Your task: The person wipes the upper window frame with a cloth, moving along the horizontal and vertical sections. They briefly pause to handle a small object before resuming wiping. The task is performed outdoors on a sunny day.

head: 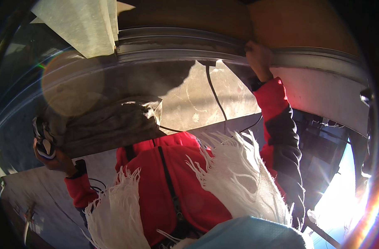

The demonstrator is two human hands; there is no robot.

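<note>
My left hand (pixel 54 160), at the far left, has its fingers around a small black hand-held object (pixel 45 143) with pale, shiny parts; its exact kind cannot be told. Beside it, a dark crumpled cloth (pixel 108 124) lies over the worn sheet surface (pixel 183 102). My right hand (pixel 258 59) is raised at the upper right, fingers curled against a long metal rail (pixel 183 54). Whether it grips the rail cannot be told. A thin black cable (pixel 215 90) runs down across the sunlit part of the surface.
A pale metal sheet piece (pixel 83 28) juts in at the upper left. Beyond the rail stands an orange-brown panel (pixel 301 25). Fringed white scarf ends (pixel 239 177) hang over my red jacket, near the surface's edge. Strong sun glares at the lower right.
</note>
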